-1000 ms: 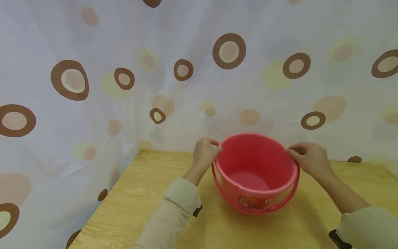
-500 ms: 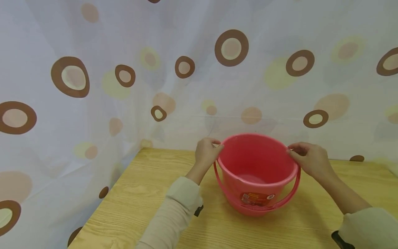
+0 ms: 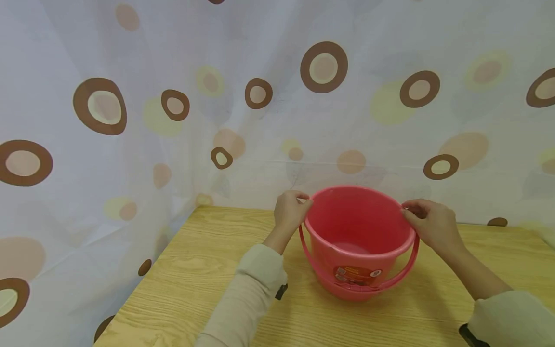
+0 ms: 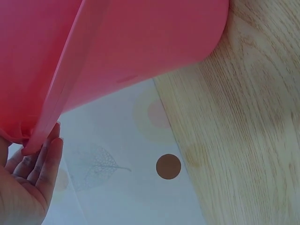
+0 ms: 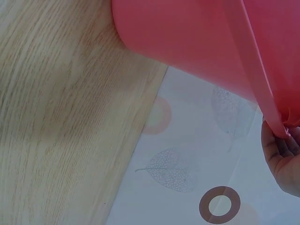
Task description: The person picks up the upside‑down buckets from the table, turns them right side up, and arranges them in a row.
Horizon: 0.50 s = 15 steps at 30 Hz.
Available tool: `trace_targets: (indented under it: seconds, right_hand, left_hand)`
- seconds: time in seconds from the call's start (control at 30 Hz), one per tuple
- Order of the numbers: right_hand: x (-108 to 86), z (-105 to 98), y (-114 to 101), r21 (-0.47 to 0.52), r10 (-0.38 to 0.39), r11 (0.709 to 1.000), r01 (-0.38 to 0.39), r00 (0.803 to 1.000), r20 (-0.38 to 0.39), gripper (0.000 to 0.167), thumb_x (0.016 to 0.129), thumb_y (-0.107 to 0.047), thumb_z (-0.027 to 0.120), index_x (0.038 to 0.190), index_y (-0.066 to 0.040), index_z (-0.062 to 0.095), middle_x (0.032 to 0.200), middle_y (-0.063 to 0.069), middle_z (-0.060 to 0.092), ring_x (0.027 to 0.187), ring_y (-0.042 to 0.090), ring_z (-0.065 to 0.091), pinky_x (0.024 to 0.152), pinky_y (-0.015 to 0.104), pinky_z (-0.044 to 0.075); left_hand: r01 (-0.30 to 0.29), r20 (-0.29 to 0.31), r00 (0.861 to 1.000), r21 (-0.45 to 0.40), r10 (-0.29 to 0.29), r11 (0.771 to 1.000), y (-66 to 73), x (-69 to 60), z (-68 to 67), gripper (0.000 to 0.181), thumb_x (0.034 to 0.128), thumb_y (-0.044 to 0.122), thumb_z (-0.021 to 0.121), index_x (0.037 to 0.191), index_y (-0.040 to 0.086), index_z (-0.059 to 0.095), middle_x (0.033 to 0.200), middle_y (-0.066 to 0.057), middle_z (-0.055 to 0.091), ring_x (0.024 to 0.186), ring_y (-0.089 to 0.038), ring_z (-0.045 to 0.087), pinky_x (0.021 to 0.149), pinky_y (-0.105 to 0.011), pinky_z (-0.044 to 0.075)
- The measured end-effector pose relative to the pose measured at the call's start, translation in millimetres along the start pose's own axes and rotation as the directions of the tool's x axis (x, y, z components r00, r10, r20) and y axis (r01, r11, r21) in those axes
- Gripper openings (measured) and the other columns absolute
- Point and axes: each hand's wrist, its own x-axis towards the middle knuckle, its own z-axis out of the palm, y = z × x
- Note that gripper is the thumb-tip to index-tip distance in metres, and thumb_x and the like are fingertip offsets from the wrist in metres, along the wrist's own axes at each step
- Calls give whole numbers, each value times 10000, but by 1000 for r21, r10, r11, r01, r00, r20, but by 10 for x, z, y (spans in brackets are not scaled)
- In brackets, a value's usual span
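A pink-red plastic bucket (image 3: 355,226) stands on the wooden table, its mouth facing up and toward me. Its handle (image 3: 403,274) hangs down across the front, below a printed label (image 3: 357,274). My left hand (image 3: 289,210) pinches the rim at the left, thumb on top. On the opposite side my right hand (image 3: 435,224) pinches the rim in the same way. In the left wrist view, the left fingers (image 4: 49,164) curl beneath the rim near the handle joint. The right wrist view has the right fingers (image 5: 272,145) there too. No object shows in the visible part of the bucket's inside.
The wood-grain table (image 3: 191,270) extends left and right of the bucket. Behind and to the left hangs a pale curtain (image 3: 277,130) with brown rings and spots, close to the table's back edge. Dark bands (image 3: 281,291) show at both sleeve cuffs.
The bucket's mouth has tilted slightly away from me, bringing more of the front label into view. Both hands keep their hold on the rim. The head view has shifted a little.
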Motion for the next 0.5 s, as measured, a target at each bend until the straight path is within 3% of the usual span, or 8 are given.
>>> trace_targets:
  seconds: [0.1, 0.17, 0.33, 0.5]
  right_hand:
    - [2, -1, 7, 1, -6, 1000, 6, 1000, -6, 219, 884, -111, 599, 998, 68, 651, 885, 245, 677, 671, -103, 539, 554, 63, 421]
    - [0, 1, 8, -2, -5, 1000, 5, 1000, -11, 222, 885, -120, 601, 998, 65, 653, 882, 241, 677, 668, -188, 440, 556, 62, 419]
    - [-15, 8, 15, 9, 9, 1000, -9, 1000, -17, 256, 906, -159, 580, 1016, 62, 649, 894, 241, 675, 674, -147, 461, 553, 81, 429]
    - [-52, -3, 47, 27, 14, 1000, -12, 998, -60, 298, 937, -190, 526, 1054, 58, 640, 907, 250, 673, 682, -233, 390, 539, 95, 429]
  left_hand:
    - [-9, 8, 1000, -8, 9, 1000, -5, 0, -5, 166, 828, 187, 652, 943, 99, 733, 820, -49, 729, 709, -135, 673, 499, -190, 442]
    - [-28, 10, 1000, -13, 28, 1000, -18, -5, -12, 176, 833, 195, 644, 944, 88, 731, 833, -57, 729, 724, -143, 676, 512, -196, 455]
    - [-79, -9, 997, -37, 79, 996, -71, -37, -16, 224, 851, 209, 577, 957, 76, 723, 851, -69, 725, 761, -170, 678, 563, -229, 478]
    - [-169, -67, 984, -119, 162, 978, -140, -85, -11, 255, 891, 170, 517, 988, 24, 703, 863, -106, 715, 762, -211, 675, 605, -236, 510]
